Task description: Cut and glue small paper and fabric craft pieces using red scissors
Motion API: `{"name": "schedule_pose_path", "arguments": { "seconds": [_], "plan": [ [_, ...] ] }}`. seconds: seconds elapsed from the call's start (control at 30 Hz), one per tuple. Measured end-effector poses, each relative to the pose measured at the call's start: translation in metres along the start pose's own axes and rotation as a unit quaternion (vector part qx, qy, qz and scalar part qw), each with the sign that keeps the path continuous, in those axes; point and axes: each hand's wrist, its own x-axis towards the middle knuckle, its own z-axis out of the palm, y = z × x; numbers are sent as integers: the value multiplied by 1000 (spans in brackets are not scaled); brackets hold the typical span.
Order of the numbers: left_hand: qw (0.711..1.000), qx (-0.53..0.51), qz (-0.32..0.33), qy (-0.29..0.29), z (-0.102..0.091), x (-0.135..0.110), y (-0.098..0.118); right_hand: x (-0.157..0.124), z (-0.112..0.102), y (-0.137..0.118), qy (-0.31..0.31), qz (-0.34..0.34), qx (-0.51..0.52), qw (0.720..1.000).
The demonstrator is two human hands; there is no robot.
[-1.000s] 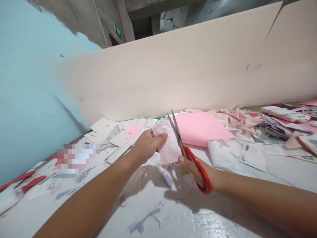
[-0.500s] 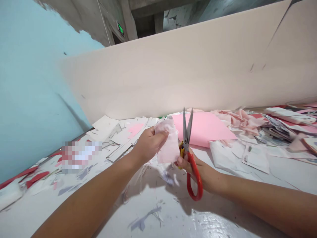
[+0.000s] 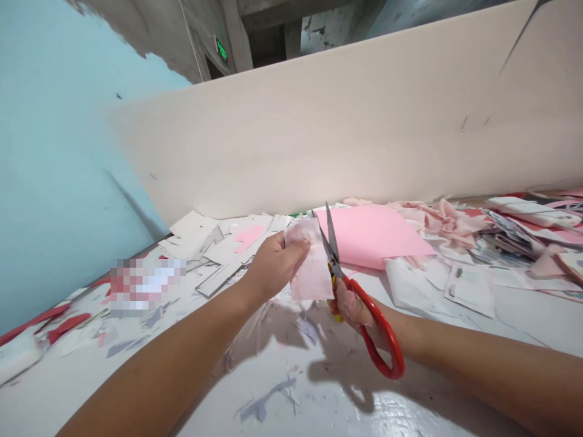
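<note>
A small pale pink piece of fabric [image 3: 314, 276] is pinched in my left hand [image 3: 273, 264], the thumb lying across its front. My right hand [image 3: 357, 306] grips a pair of scissors [image 3: 382, 349] with red handles and yellow parts near the pivot. Their blades are parted and point up and left, at the right edge of the fabric. One blade tip lies partly behind the fabric's upper edge. Behind the scissors a larger bright pink sheet [image 3: 378, 237] rests on the table.
White card pieces [image 3: 195, 237] are heaped at the back left, with red scraps [image 3: 68, 328] along the left side. Crumpled pink cloth [image 3: 446, 221] and stacked scraps lie at the back right. A pale upright panel [image 3: 319, 133] borders the table's far side.
My right hand has shifted slightly right and turned the scissors, so the blades now lean left against the fabric's edge. The blades are spread wider. My left hand has stayed in place.
</note>
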Motion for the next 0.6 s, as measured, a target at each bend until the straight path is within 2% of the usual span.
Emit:
{"name": "schedule_pose_path", "arguments": {
  "seconds": [0.1,0.2,0.3,0.6],
  "plan": [
    [1000,14,-7,26,1,0,0,1,1,-5,-45,-11,-11,999],
    [999,20,-7,27,4,-2,1,0,4,-10,-20,3,-1,1000],
    [1000,17,-9,23,7,-5,4,-2,5,-12,3,7,-35,999],
    [999,27,-9,25,10,-11,4,-6,6,-7,16,-21,-93,995]
  ]
}}
